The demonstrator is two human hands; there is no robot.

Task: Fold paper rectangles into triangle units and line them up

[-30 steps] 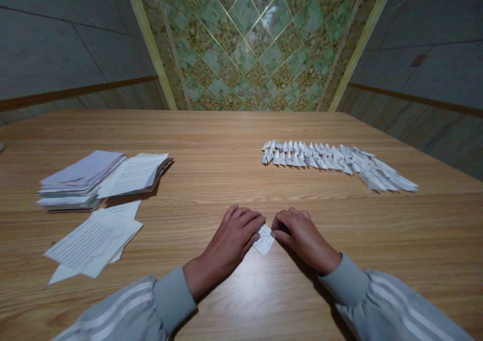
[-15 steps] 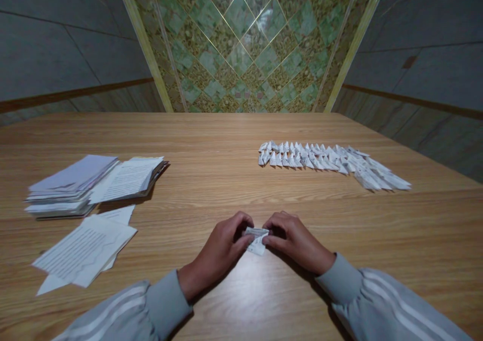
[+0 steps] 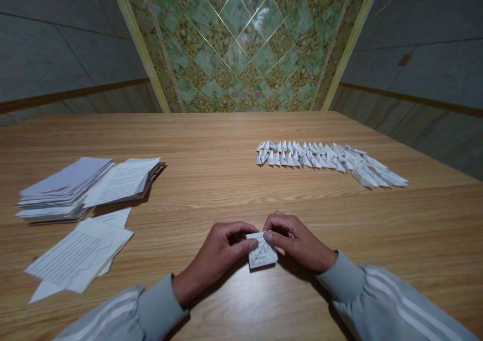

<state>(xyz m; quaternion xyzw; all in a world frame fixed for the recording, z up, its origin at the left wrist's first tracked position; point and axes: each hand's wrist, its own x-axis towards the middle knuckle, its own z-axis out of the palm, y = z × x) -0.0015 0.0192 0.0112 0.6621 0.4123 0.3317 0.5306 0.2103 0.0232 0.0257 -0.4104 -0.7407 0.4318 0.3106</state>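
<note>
Between my hands is a small folded square of paper (image 3: 262,256) with writing and diagonal creases on its face. My left hand (image 3: 222,245) is closed on the paper's upper left edge, thumb on top and fingers behind. At the upper right edge my right hand (image 3: 298,240) pinches it the same way, its thumb pressing near the middle of the top. The fingertips behind the paper are hidden. The paper is held just over the table, its near edge casting a thin shadow.
Rows of small folded paper pieces (image 3: 313,157) stand at the back right of the wooden table (image 3: 204,180). On the left lie a stack of papers (image 3: 64,185), a second pile of printed sheets (image 3: 123,180) and several loose sheets (image 3: 79,253). A tiled wall (image 3: 241,54) rises beyond.
The folded paper has turned so its square, creased face shows, where before it looked narrow and bent. Both hands have come closer together at its top edge. The view has shifted slightly.
</note>
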